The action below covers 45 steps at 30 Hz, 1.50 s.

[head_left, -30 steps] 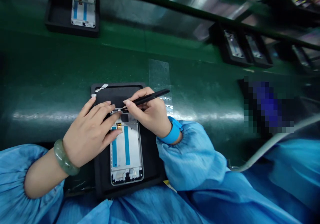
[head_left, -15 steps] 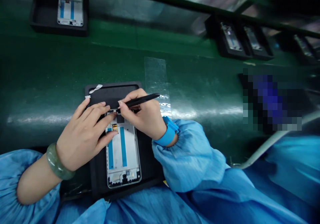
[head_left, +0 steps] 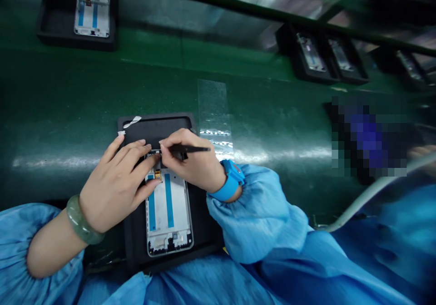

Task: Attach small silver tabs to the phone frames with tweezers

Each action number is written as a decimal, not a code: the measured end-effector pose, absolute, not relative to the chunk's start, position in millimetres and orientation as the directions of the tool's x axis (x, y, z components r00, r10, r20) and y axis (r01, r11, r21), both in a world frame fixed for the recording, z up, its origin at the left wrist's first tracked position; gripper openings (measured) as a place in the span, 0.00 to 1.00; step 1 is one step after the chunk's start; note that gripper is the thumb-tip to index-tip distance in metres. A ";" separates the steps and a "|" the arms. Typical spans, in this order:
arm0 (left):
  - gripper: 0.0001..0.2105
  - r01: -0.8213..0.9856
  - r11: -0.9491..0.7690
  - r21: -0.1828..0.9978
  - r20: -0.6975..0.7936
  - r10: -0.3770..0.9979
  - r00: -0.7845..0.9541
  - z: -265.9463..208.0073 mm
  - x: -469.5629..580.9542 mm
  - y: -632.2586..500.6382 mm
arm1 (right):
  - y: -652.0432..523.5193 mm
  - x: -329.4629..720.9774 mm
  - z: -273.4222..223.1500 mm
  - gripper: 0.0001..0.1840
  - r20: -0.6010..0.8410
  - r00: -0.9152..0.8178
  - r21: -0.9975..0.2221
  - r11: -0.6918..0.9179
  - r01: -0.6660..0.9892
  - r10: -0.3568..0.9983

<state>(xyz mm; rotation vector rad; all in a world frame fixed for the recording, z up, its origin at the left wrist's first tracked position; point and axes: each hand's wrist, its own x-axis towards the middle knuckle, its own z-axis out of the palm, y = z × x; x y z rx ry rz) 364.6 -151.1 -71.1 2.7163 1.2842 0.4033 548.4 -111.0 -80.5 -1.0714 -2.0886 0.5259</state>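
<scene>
A phone mid-frame (head_left: 179, 214), white inside with two blue strips, lies in a black foam tray (head_left: 136, 250). Over its upper left edge rests my left hand (head_left: 117, 182), open, fingers spread. The thumb and forefinger tips touch the frame on either side of a small gold flex connector (head_left: 157, 174). In a pinch grip, my right hand (head_left: 192, 164) is closed on a slim black pen-shaped tool (head_left: 194, 149). Its working tip meets the phone's top end, where my fingers hide the exact contact.
White tape (head_left: 132, 122) sticks to the tray's upper left rim. A clear plastic sheet (head_left: 213, 100) lies beyond my right hand. Farther back, foam trays hold other phone frames (head_left: 91, 12) (head_left: 311, 53). A pale hose or bar (head_left: 368, 196) crosses at right, near another person's blue sleeve (head_left: 408, 232).
The tool in my right hand has tilted, its rear end now lower and a little to the left. My left hand stays on the phone frame. The whole view has shifted slightly.
</scene>
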 end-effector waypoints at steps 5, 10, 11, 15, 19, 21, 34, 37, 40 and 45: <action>0.18 0.744 -0.637 0.204 0.177 0.771 0.612 -71.2 364.1 -150.9 | -108.2 550.6 -81.4 0.01 0.414 -0.371 -0.676 0.554 0.486 0.831; 0.16 0.741 -0.646 0.185 0.171 0.763 0.623 -70.5 363.6 -149.4 | -107.6 548.3 -81.8 0.02 0.395 -0.382 -0.691 0.544 0.475 0.836; 0.15 0.739 -0.650 0.178 0.171 0.760 0.627 -70.7 363.3 -148.8 | -107.5 548.2 -81.8 0.02 0.421 -0.412 -0.662 0.584 0.470 0.808; 0.14 0.730 -0.664 0.162 0.160 0.748 0.644 -73.4 361.2 -146.1 | -98.6 559.5 -77.3 0.02 0.525 -0.326 -0.639 0.617 0.459 0.786; 0.14 0.715 -0.678 0.169 0.183 0.734 0.653 -76.9 358.4 -145.3 | -78.7 583.8 -72.0 0.09 0.514 -0.283 -0.521 0.557 0.647 0.810; 0.14 0.703 -0.684 0.195 0.196 0.730 0.655 -77.7 355.8 -145.2 | -70.8 591.1 -73.8 0.11 0.374 -0.401 -0.415 0.538 0.734 0.836; 0.20 0.918 -0.188 0.349 0.514 0.857 -0.020 -103.2 291.3 -46.2 | 4.2 627.9 -85.7 0.14 0.312 -0.284 -0.358 0.389 0.849 0.907; 0.25 0.945 -0.064 0.320 0.466 0.879 -0.098 -111.8 273.8 -10.2 | 36.0 654.5 -91.1 0.11 0.359 0.030 -0.474 0.155 0.867 0.933; 0.27 0.952 -0.028 0.304 0.460 0.880 -0.121 -115.7 263.3 22.6 | 65.9 670.5 -99.5 0.09 0.355 0.302 -0.568 -0.052 0.821 0.885; 0.25 0.965 -0.032 0.259 0.405 0.911 -0.079 -107.9 252.7 56.0 | 84.0 676.3 -107.6 0.14 0.313 0.396 -0.622 -0.129 0.772 0.863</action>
